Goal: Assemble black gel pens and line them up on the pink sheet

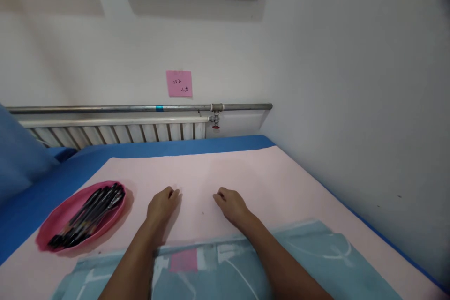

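My left hand (163,202) rests on the pale pink table cover (197,173), its fingers curled in and nothing visible in them. Opposite it, a short gap away, my right hand (230,204) is also loosely closed on the cover, and I see no object in its fingers. Both forearms reach over a teal cloth (298,253) with white lines and a pink patch, spread along the near side. To the left of my left hand stands a pink oval basket (44,234) holding several slim black pen-like sticks (87,215).
Blue cloth (158,149) shows around the pink cover's edges. Behind it are a white radiator (123,133), a metal pipe (105,109) and a red-handled valve (216,124). A pink note (179,83) is stuck on the wall. A grey-white wall (369,103) bounds the right side.
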`<state>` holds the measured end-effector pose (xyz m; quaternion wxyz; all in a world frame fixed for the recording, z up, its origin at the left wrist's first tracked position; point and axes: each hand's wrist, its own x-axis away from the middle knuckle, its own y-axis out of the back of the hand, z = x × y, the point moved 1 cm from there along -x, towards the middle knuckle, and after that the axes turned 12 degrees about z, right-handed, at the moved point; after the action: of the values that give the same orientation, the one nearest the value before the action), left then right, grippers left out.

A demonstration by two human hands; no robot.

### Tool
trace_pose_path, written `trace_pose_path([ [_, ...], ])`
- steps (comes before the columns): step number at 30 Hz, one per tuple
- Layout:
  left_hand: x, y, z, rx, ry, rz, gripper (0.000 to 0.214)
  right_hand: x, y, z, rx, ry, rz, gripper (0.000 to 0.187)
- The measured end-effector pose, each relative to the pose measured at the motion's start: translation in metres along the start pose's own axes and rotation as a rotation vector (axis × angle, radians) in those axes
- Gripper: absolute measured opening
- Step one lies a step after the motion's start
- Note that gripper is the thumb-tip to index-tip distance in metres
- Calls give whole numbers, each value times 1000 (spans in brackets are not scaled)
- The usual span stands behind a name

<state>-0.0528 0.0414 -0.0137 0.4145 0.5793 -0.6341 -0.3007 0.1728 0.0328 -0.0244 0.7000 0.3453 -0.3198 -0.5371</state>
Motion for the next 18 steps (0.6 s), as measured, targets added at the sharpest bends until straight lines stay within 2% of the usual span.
trace_pose_path([
  [3,1,5,2,200,-51,-89,38,-2,8,-6,-244,-3,-68,27],
  [7,9,21,-4,463,-112,-275,37,0,25,-5,-485,-21,-228,34],
  [10,21,34,-8,640,-181,-477,37,12,41,7,-648,89,-400,37],
  [13,32,45,-6,761,-274,-683,38,25,54,20,-696,203,-549,38],
  [15,34,49,-2,801,-292,-735,41,32,59,27,-697,281,-597,40],
  [18,33,51,1,810,-269,-686,50,36,60,31,-682,320,-596,45],
])
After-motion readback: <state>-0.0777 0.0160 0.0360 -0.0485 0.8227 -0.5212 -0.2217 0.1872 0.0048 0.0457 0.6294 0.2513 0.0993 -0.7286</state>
